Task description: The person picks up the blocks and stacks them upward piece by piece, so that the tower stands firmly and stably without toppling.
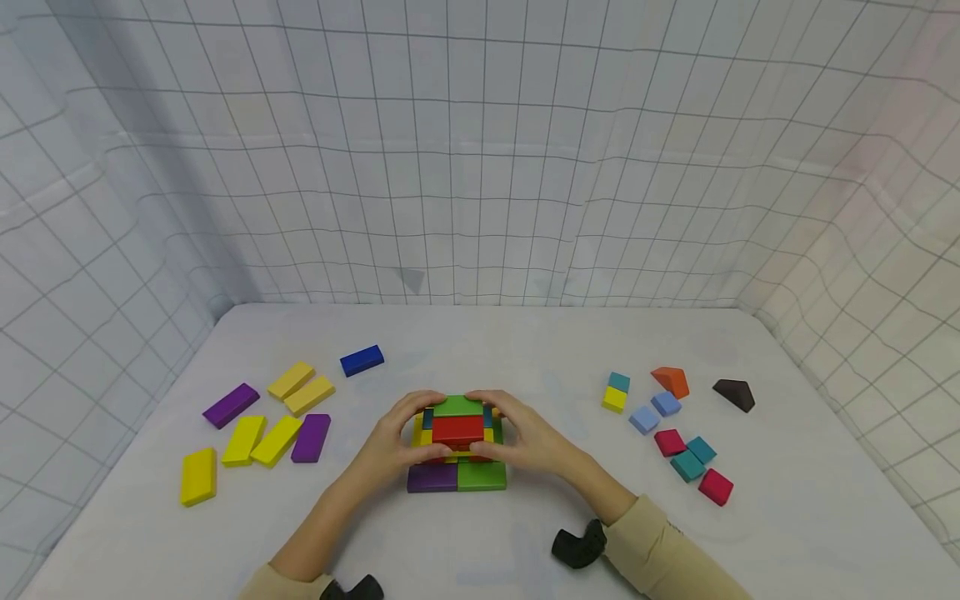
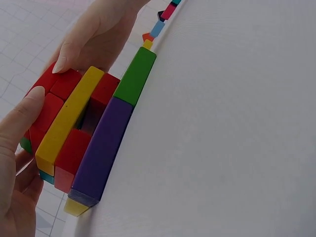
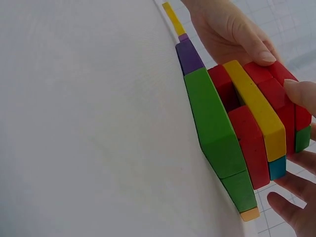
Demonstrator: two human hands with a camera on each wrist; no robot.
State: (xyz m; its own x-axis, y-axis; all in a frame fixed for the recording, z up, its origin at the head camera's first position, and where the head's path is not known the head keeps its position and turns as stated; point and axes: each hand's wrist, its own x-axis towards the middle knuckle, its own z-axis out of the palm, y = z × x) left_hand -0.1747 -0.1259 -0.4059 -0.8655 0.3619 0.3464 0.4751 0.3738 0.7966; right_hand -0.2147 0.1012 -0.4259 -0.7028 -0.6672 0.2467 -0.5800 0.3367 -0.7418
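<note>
Head view high, looking down, wrist views close, all sharing block stack [image 1: 457, 442]

- The white bench [image 1: 480, 350] carries everything.
- Mid-front stands a stack of coloured blocks [image 1: 457, 446], its base a purple block [image 1: 432, 477] touching a green block [image 1: 482, 476].
- Left: flat yellow planks [image 1: 258, 439], purple planks [image 1: 230, 405] and one dark blue block [image 1: 362, 360], lying loose.
- Right: small cubes [image 1: 678, 446] in teal, yellow, light blue and red, an orange wedge [image 1: 671, 381], a dark brown wedge [image 1: 733, 394].
</note>
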